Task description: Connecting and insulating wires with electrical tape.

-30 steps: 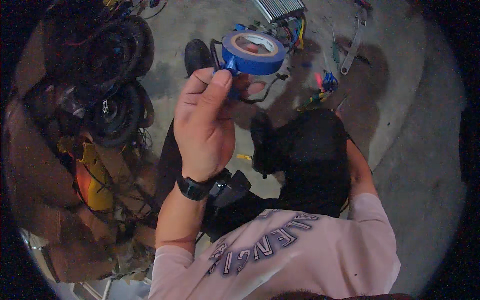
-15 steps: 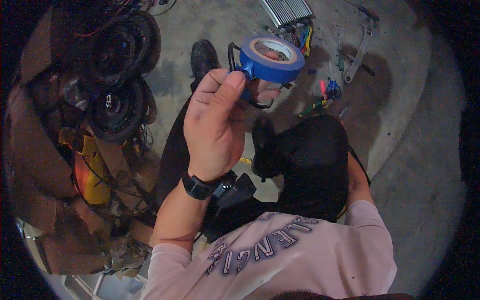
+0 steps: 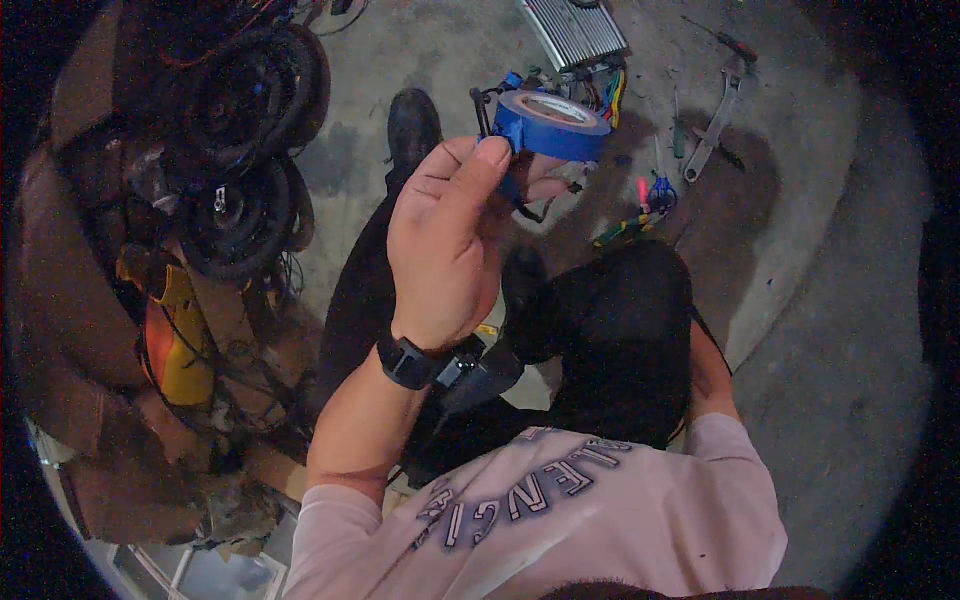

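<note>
My left hand (image 3: 455, 230) is raised in the middle, its thumb and fingers closed on a roll of blue tape (image 3: 560, 135), which it holds together with a black cable (image 3: 480, 108). Blue tape is bunched at the thumb tip, against the side of the roll. My right forearm (image 3: 708, 370) runs down beside my bent right knee (image 3: 630, 300), and the right hand itself is hidden behind that leg.
A finned metal box (image 3: 570, 30) with coloured wires lies at the top. Pliers (image 3: 620, 230), a wrench (image 3: 710, 135) and screwdrivers (image 3: 735, 45) lie on the floor to the right. Wheels (image 3: 230, 110), cardboard (image 3: 70, 330) and a yellow-orange panel (image 3: 180, 350) crowd the left side.
My left hand and the tape have shifted to the right over the last second, and the roll now shows more of its side. My right arm has barely moved.
</note>
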Available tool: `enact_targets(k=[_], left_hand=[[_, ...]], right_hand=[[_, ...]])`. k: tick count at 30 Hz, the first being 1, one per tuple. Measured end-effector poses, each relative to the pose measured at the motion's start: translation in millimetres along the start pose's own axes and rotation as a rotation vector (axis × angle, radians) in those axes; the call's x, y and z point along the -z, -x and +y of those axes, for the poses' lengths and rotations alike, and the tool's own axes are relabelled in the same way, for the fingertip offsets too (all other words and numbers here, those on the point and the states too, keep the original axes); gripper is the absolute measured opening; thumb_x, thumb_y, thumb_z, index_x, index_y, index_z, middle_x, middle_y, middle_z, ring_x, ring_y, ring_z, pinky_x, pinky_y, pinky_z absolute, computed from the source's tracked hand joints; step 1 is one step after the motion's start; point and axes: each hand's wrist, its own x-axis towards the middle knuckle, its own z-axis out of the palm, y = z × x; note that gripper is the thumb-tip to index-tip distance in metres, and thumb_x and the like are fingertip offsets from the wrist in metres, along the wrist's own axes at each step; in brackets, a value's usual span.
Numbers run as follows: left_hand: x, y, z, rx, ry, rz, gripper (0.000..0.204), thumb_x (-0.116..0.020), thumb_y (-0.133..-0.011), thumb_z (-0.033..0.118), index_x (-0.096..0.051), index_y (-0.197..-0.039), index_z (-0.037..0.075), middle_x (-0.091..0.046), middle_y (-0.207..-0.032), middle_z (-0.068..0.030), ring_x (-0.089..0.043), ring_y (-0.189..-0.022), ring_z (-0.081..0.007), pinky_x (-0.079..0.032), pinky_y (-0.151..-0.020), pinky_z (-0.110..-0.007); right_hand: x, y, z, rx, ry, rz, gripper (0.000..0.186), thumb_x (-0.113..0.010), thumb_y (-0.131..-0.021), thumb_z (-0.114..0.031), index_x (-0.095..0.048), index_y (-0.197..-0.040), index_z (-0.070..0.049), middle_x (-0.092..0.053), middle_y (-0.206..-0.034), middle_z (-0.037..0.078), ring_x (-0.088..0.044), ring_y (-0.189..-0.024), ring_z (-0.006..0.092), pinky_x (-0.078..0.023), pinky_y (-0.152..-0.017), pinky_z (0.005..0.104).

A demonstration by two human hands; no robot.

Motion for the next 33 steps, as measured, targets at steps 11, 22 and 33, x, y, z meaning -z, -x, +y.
enact_targets(k=[11,22,33], left_hand=[[-19.5,-2.8,16.7,-0.039,0.108,0.022,0.019,-0.057,-0.096,0.016,-0.057,-0.100,-0.002,-0.067,-0.095,-0.0123,-0.068,-0.090,-0.0224,-0.056,-0.082,-0.037],[-21.7,-6.5,9.2,-0.047,0.050,-0.010,0.022,-0.051,-0.097,0.018,-0.060,-0.108,0.000,-0.064,-0.114,-0.0159,-0.063,-0.107,-0.0362,-0.050,-0.090,-0.048],[-29.7,-0.3,19.8,-0.111,-0.048,0.030,0.018,-0.052,-0.097,0.011,-0.060,-0.108,0.000,-0.060,-0.108,-0.0069,-0.058,-0.108,-0.0184,-0.049,-0.089,-0.035]], right_hand=[[148.3,63.6,-13.8,-0.005,-0.374,0.072,0.045,-0.068,-0.089,-0.027,-0.055,-0.125,-0.004,-0.062,-0.104,0.007,-0.062,-0.084,0.0143,-0.049,-0.071,0.0241],[315.3,250.4,-253.3,0.497,-1.456,0.157,0.053,-0.070,-0.086,-0.035,-0.054,-0.123,0.000,-0.058,-0.076,0.002,-0.051,-0.059,0.0090,-0.038,-0.049,0.0237],[305.8,278.9,-303.0,0.650,-1.348,-0.790,0.051,-0.067,-0.080,-0.025,-0.057,-0.122,0.002,-0.056,-0.072,0.004,-0.048,-0.054,0.0099,-0.037,-0.048,0.0221]])
